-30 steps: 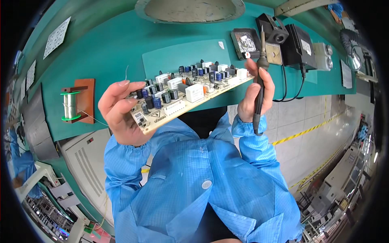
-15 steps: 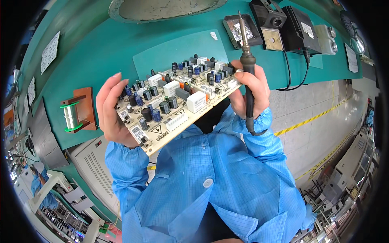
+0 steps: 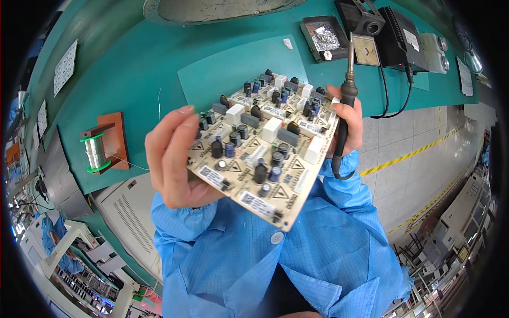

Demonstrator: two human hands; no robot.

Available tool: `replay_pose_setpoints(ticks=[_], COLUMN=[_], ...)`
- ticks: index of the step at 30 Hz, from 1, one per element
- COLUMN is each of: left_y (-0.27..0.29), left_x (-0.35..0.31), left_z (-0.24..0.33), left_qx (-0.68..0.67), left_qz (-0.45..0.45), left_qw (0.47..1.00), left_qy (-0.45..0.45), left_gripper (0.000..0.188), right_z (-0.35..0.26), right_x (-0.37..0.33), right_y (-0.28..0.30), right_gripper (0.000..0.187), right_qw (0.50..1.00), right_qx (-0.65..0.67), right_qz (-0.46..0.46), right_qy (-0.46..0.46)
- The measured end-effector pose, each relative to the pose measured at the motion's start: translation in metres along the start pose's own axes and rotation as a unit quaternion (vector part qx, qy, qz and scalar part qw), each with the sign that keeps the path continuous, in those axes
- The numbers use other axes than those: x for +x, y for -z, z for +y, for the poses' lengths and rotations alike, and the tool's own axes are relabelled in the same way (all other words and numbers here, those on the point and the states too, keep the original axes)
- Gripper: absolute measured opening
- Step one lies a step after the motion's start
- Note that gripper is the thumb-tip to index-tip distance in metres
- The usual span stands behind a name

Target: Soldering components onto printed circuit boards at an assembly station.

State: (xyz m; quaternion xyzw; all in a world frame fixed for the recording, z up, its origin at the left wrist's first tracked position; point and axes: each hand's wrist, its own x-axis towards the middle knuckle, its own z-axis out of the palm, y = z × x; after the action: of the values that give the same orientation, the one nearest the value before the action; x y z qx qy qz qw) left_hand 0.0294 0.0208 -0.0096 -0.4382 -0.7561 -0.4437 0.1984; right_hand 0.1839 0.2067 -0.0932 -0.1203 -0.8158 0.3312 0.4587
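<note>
I hold a pale circuit board (image 3: 238, 183) tilted in the air over the front of the bench, its component side up. Black and blue capacitors, white blocks and printed labels cover that face. My left hand (image 3: 172, 159) is closed on the board's left edge, its thumb mostly hidden. At the far right edge my right hand (image 3: 354, 126) grips the board and also holds a soldering iron (image 3: 348, 91), tip pointing up. From a solder spool (image 3: 95, 153) a thin wire runs toward my left hand, and a thin strand shows above that hand.
The spool sits on a brown stand (image 3: 117, 139) at the left. Lying on the green bench is a lighter green mat (image 3: 212, 79). At the back right are a black tray (image 3: 313, 45) with foil-like scraps, an iron holder (image 3: 366, 50) and a black box (image 3: 400, 40) with a cable.
The circuit board has turned and tilted, its near corner swinging right and down, so more of its face shows. Both hands and the soldering iron have shifted right.
</note>
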Motion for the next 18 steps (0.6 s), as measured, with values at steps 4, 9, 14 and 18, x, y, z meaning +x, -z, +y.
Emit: replay_pose_setpoints(ticks=[4, 9, 14, 18], left_y=[-0.002, -0.007, -0.01, -0.02], left_x=[0.002, 0.008, 0.015, 0.021], left_z=[0.002, 0.002, 0.008, 0.009], left_qx=[-0.012, -0.032, -0.027, -0.038], left_qz=[0.005, 0.006, 0.006, 0.063], left_qw=[0.999, 0.995, 0.994, 0.992], left_qy=[-0.031, -0.092, -0.106, -0.106], left_gripper=[0.055, 0.052, 0.047, 0.043], right_z=[0.009, 0.009, 0.017, 0.011], right_x=[-0.01, -0.009, -0.015, -0.009], right_y=[0.004, 0.002, 0.001, -0.005], right_gripper=[0.042, 0.029, 0.029, 0.023], right_qw=[1.0, 1.0, 0.998, 0.992], right_qx=[0.007, 0.016, 0.048, 0.099], right_qz=[0.008, 0.008, 0.02, 0.056], right_qy=[-0.03, -0.025, -0.041, -0.05])
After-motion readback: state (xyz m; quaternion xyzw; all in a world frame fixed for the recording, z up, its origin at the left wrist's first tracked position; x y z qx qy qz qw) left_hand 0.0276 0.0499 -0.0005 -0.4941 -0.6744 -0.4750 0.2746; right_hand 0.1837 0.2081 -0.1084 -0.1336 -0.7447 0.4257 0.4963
